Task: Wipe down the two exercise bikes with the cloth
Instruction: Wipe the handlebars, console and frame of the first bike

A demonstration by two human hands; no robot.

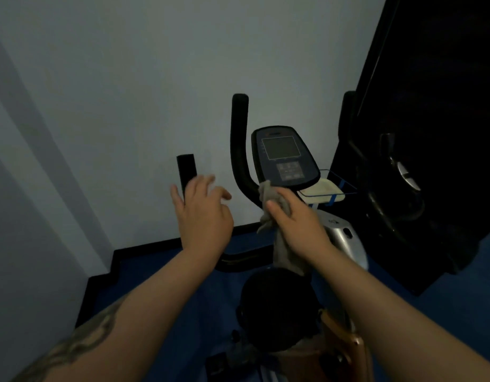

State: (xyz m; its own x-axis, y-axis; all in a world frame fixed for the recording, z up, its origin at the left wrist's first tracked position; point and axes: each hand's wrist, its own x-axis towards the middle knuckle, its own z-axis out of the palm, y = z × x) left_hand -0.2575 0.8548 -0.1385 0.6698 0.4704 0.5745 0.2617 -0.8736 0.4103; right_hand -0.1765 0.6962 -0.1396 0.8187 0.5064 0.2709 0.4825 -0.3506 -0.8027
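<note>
While the right hand [296, 221] grips the grey cloth [268, 208] just below the bike's console [285, 158], the left hand [202, 213] hovers beside it — fingers spread, holding nothing.

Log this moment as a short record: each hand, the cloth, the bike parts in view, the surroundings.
left hand: open, fingers spread, holds nothing, near the short black handlebar end
right hand: grips the cloth
cloth: grey, bunched, at the lower edge of the console
console: screen dark, keypad below it
tall handlebar: black, left of the console
seat: black, below the hands
floor: blue
</note>
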